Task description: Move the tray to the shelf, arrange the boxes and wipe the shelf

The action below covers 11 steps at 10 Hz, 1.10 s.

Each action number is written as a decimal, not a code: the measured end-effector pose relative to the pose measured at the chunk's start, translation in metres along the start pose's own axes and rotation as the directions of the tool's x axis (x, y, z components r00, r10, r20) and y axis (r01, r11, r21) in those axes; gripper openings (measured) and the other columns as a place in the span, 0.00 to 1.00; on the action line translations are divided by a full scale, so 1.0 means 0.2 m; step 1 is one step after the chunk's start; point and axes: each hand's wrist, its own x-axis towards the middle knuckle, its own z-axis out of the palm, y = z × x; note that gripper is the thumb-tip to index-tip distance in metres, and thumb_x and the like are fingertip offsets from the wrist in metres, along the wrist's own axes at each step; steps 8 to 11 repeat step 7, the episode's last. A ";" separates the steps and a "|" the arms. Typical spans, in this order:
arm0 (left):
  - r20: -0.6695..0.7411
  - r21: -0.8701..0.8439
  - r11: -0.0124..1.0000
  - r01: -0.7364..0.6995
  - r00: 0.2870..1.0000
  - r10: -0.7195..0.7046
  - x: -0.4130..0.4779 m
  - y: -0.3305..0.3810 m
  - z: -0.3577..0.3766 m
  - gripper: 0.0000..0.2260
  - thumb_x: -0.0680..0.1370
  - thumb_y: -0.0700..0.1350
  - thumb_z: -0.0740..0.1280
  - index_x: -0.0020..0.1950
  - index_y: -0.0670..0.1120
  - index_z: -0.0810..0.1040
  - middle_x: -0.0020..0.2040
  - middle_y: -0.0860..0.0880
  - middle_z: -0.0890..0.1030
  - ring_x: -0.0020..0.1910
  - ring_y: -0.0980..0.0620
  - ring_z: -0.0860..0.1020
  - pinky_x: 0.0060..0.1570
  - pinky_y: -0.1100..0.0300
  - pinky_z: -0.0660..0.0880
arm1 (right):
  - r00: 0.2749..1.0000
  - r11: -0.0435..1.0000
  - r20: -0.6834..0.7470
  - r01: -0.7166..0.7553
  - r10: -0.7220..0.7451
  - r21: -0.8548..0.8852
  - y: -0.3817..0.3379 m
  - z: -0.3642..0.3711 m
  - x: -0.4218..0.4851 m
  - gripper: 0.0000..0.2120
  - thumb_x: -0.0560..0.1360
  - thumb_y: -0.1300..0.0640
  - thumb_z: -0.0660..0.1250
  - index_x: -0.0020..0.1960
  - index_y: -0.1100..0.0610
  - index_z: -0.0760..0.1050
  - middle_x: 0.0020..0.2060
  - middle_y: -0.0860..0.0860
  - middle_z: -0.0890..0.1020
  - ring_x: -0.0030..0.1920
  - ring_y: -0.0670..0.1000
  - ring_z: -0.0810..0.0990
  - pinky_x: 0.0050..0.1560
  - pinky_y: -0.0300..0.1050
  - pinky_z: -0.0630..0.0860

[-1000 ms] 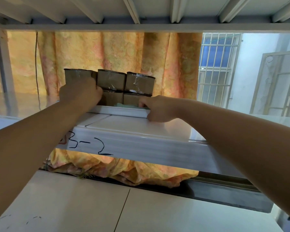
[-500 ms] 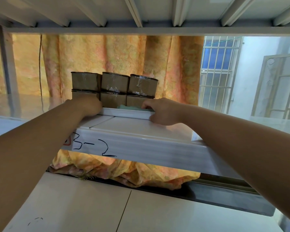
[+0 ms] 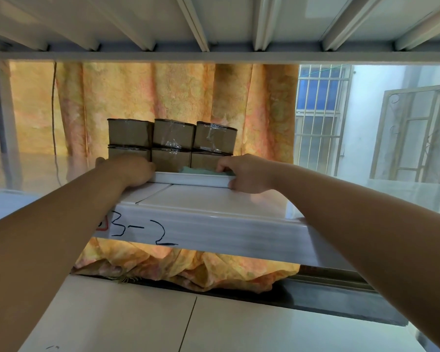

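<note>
A white tray (image 3: 192, 179) lies on the white shelf (image 3: 214, 207) marked "3-2". Several brown cardboard boxes (image 3: 173, 138) sealed with clear tape stand on the tray in two stacked rows. A green cloth (image 3: 201, 170) lies in the tray in front of the right boxes. My left hand (image 3: 131, 170) holds the tray's left end, below the left stack. My right hand (image 3: 247, 174) grips the tray's right end, thumb over the rim next to the cloth.
An orange patterned curtain (image 3: 163, 97) hangs behind the shelf. Another shelf's ribbed underside (image 3: 214, 24) runs overhead. A lower white shelf (image 3: 163, 321) lies below. A barred window (image 3: 318, 118) shows at the right, and a grey upright post (image 3: 0, 105) at the left.
My left hand came down from the top left box to the tray's left end. My right hand stayed on the tray's right end. All the stacked boxes now show.
</note>
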 end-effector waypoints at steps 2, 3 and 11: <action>-0.041 -0.029 1.000 0.012 0.999 -0.013 0.02 -0.02 0.02 0.19 0.79 0.53 0.51 0.60 0.46 0.76 0.60 0.42 0.76 0.58 0.43 0.74 0.65 0.47 0.67 | 0.998 0.997 0.008 -0.061 0.061 0.044 -0.01 -0.02 0.00 0.18 0.73 0.64 0.61 0.62 0.53 0.71 0.56 0.53 0.77 0.53 0.54 0.75 0.52 0.46 0.72; -0.126 -0.056 0.998 0.012 0.992 -0.019 0.00 -0.01 0.01 0.15 0.78 0.52 0.55 0.47 0.44 0.77 0.46 0.45 0.77 0.50 0.43 0.76 0.56 0.53 0.71 | 0.995 0.995 0.006 -0.096 0.095 0.041 -0.02 -0.03 -0.01 0.16 0.73 0.61 0.62 0.60 0.52 0.73 0.56 0.52 0.78 0.56 0.54 0.76 0.57 0.48 0.74; -0.442 -0.254 0.836 -0.486 0.828 0.347 -0.10 0.14 -0.06 0.11 0.79 0.46 0.59 0.44 0.44 0.78 0.39 0.46 0.79 0.37 0.48 0.76 0.37 0.55 0.72 | 0.946 0.985 -0.274 -0.167 0.172 0.043 -0.10 -0.07 -0.08 0.11 0.76 0.55 0.62 0.53 0.57 0.78 0.52 0.54 0.83 0.55 0.55 0.79 0.58 0.48 0.75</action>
